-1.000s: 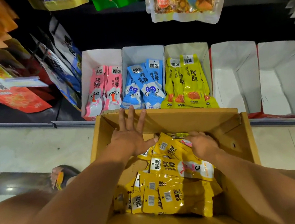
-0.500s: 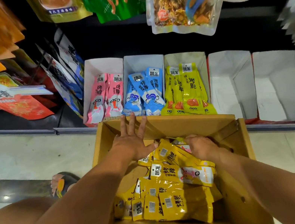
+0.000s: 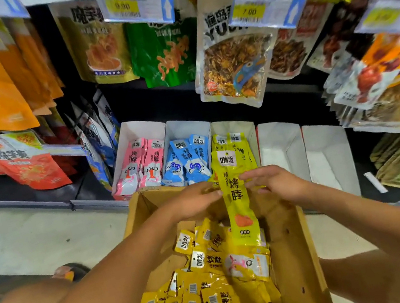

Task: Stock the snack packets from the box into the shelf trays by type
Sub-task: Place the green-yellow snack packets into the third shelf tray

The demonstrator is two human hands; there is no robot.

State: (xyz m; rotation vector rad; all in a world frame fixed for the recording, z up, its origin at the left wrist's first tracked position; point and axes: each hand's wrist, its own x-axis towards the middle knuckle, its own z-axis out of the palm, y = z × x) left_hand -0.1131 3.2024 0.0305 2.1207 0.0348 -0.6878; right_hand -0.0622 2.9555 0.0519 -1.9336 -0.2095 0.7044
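Observation:
A long yellow snack packet (image 3: pixel 236 198) stands upright above the far end of the cardboard box (image 3: pixel 296 254). My left hand (image 3: pixel 194 200) pinches its left edge and my right hand (image 3: pixel 271 181) its right edge. Below them, the box holds several more yellow packets (image 3: pixel 214 298). On the low shelf behind stand three white trays: pink packets (image 3: pixel 140 167) on the left, blue packets (image 3: pixel 187 161) in the middle, yellow packets (image 3: pixel 231 140) on the right, just beyond the held packet.
Two white trays (image 3: pixel 281 147) (image 3: pixel 327 153) with nothing in them stand right of the yellow one. Large snack bags (image 3: pixel 232 65) hang above the shelf under price tags, with more stacked at both sides. A sandalled foot (image 3: pixel 68 273) rests on the tiled floor left of the box.
Both hands rose out of the box and came together at its far end, lifting one yellow packet upright. The view tilted up toward the shelf.

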